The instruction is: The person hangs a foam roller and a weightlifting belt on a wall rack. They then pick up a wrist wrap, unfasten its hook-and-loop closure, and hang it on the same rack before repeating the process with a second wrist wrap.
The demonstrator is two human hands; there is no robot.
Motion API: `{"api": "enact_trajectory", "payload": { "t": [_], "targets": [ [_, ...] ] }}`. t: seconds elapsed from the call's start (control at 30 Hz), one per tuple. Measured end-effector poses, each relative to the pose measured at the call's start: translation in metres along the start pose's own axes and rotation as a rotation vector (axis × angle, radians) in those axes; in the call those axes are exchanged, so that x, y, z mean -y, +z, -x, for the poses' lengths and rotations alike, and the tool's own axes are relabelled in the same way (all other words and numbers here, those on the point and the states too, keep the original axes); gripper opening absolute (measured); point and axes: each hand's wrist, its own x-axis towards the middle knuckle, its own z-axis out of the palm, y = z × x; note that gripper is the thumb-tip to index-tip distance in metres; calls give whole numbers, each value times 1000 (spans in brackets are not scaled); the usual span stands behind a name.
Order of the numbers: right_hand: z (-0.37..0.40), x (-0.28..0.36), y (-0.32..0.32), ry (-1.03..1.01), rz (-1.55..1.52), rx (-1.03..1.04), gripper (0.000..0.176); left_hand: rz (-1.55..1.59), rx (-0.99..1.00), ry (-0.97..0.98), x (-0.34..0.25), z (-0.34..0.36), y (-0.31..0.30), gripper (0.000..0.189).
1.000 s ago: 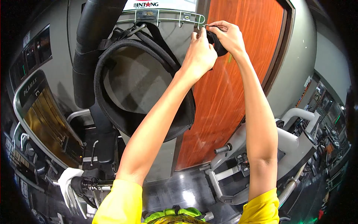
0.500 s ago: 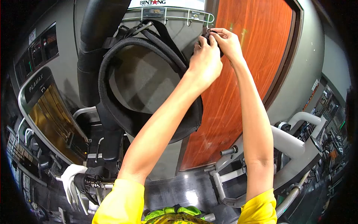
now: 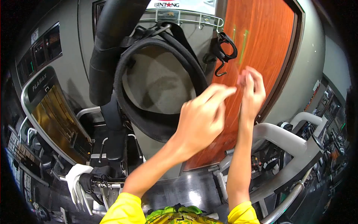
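A black cuff-like strap [image 3: 217, 51] with a curved metal hook [image 3: 221, 70] at its lower end hangs from the right end of the wire wall rack [image 3: 186, 15]. My left hand [image 3: 201, 117] is below it, apart from it, index finger stretched to the right and nothing visible in the hand. To its right, my right hand [image 3: 253, 95] is raised in front of the wooden door, with fingers extended and slightly blurred, also holding nothing I can see. A large black padded belt [image 3: 149, 121] hangs in a loop from the rack, left of my hands.
A long black padded cylinder [image 3: 106, 67] hangs at the left. Beyond it stands a gym machine [image 3: 35, 87] marked PLAMAX. Grey machine arms [image 3: 283, 138] are at the right. White gloves [image 3: 76, 179] hang over a bar at lower left. The reddish wooden door [image 3: 268, 37] is ahead.
Both hands have let go of the black strap at the rack's end and moved down from it. The strap now hangs by itself, and the view has shifted slightly.
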Motion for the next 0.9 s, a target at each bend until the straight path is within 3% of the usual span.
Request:
{"api": "enact_trajectory", "payload": {
  "t": [0.2, 0.43, 0.7, 0.9],
  "targets": [
    [131, -3, -16, 519, -415, 13, 15, 432, -376, -491, 13, 153, -37, 21],
    [245, -19, 3, 906, -467, 404, 19, 305, -559, -839, 9, 301, -80, 16],
    [332, -23, 63, 1114, -301, 879, 16, 122, -817, -1169, -22, 406, -129, 16],
    [404, -26, 107, 1128, -222, 1080, 17, -28, -929, -1215, -8, 457, -173, 16]
  ]
}}
